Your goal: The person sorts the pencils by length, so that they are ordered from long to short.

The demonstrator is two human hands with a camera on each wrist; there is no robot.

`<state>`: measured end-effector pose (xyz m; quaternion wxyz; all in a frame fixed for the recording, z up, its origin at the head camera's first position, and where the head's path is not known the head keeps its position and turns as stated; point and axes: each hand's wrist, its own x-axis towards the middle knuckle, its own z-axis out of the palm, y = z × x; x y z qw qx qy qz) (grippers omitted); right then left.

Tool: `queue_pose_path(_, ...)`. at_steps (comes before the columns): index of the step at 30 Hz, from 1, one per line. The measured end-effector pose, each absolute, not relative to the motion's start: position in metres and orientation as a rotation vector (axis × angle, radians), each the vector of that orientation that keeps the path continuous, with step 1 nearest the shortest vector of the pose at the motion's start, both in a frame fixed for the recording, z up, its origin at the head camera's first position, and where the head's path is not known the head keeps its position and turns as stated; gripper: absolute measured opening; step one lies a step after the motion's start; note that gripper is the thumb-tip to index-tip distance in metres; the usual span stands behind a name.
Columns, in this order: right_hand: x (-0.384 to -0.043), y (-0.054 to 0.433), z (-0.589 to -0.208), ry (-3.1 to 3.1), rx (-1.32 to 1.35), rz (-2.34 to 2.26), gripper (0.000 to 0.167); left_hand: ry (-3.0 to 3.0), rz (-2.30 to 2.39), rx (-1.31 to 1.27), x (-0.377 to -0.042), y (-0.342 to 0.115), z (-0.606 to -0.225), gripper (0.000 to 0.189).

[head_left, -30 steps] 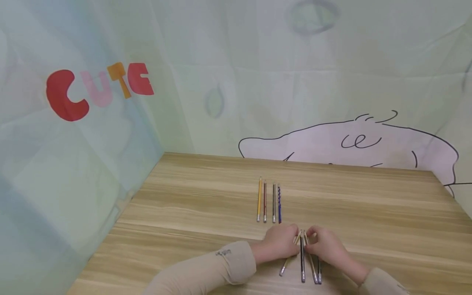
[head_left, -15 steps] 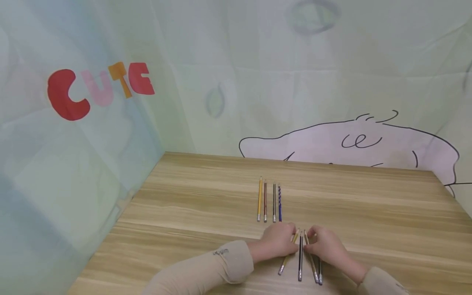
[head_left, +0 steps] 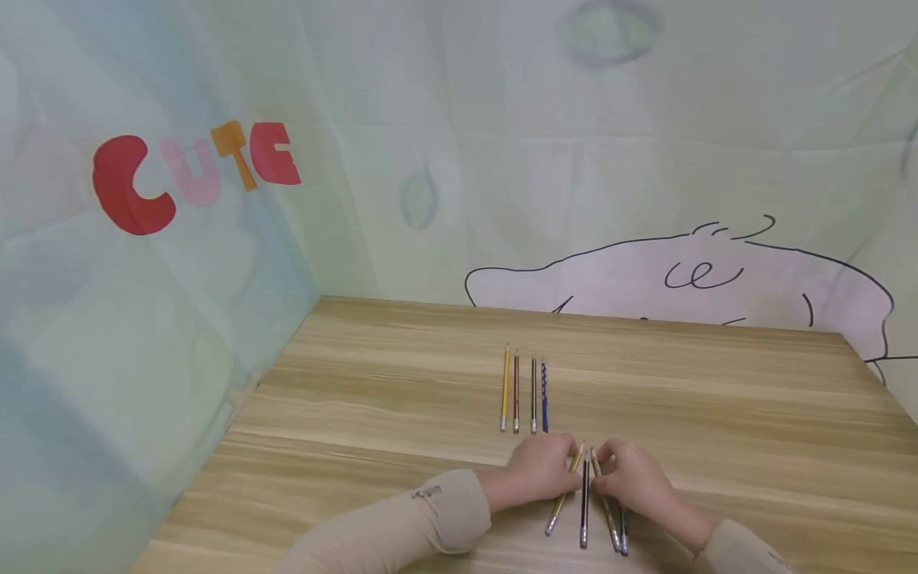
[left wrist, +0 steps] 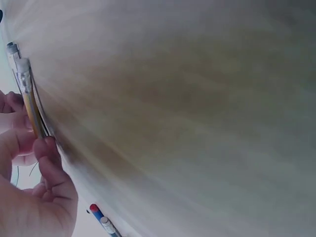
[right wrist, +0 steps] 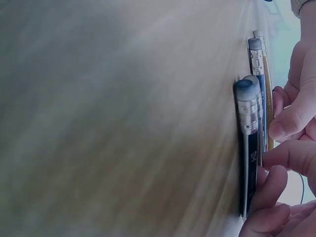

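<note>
In the head view, my left hand (head_left: 541,469) pinches a yellow pencil (head_left: 556,514) that slants away, eraser end toward me; the left wrist view shows this yellow pencil (left wrist: 33,111) between thumb and fingers. A black pencil (head_left: 584,510) lies on the table between both hands. My right hand (head_left: 634,480) pinches a gold-brown pencil (head_left: 610,518). Against that one, partly hidden beneath the right fingers, lies a dark pencil (head_left: 624,536). The right wrist view shows the dark pencil (right wrist: 251,148) closest, its eraser end up front and curled fingers beside it.
Farther back on the wooden table (head_left: 387,375) lie a yellow pencil (head_left: 505,391), a dark red pencil (head_left: 515,395), a black pencil (head_left: 534,395) and a blue patterned pencil (head_left: 544,395), roughly parallel. Printed cloth (head_left: 502,175) hangs behind the table and along its left.
The black pencil between the hands has shifted slightly left. The pinched yellow pencil has changed its position a little. Both hands stay nearly in place.
</note>
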<state>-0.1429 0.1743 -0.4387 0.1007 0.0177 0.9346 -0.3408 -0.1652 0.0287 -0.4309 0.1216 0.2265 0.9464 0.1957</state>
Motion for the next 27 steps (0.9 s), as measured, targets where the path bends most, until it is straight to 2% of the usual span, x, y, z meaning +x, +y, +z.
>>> queue_pose_path(20,-0.150,0.181,-0.428,2.665,0.118,-1.243,0.026,2.720,0.870,0.636,-0.172,0.025,-0.428,0.023)
queue_pose_path(27,-0.154,0.187,-0.418,2.609,0.095,-1.411,0.034,2.683,0.971,0.573,-0.176,0.026,-0.424,0.026)
